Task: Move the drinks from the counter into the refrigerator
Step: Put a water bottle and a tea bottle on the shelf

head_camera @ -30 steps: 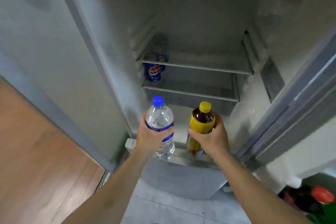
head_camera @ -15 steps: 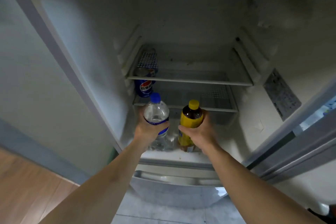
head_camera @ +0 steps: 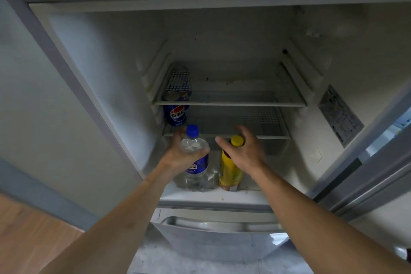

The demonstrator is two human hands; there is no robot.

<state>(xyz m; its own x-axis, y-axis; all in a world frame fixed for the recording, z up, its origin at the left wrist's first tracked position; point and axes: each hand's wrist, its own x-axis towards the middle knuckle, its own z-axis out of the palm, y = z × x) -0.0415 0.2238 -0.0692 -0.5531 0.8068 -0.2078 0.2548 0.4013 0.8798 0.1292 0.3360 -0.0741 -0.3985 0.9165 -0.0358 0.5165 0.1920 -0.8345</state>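
A clear water bottle (head_camera: pixel 196 174) with a blue cap and blue label stands on the floor of the open refrigerator (head_camera: pixel 222 196). My left hand (head_camera: pixel 176 154) grips its shoulder. Right beside it stands a yellow-labelled bottle (head_camera: pixel 230 173) with a yellow cap. My right hand (head_camera: pixel 243 151) hovers at its neck with the thumb spread away to the left and the fingers loose behind the cap. A blue cola can (head_camera: pixel 177 115) stands on the middle shelf at the far left.
A dotted box (head_camera: pixel 179 80) sits on the upper glass shelf (head_camera: pixel 233 103) at the left. Below the compartment is a grey drawer front (head_camera: pixel 218 227). The fridge door (head_camera: pixel 378 173) hangs open on the right. A wooden floor (head_camera: pixel 22 240) lies at lower left.
Both bottles have moved forward and down onto the fridge floor. My right hand has loosened its hold on the yellow bottle. The camera has come closer to the fridge.
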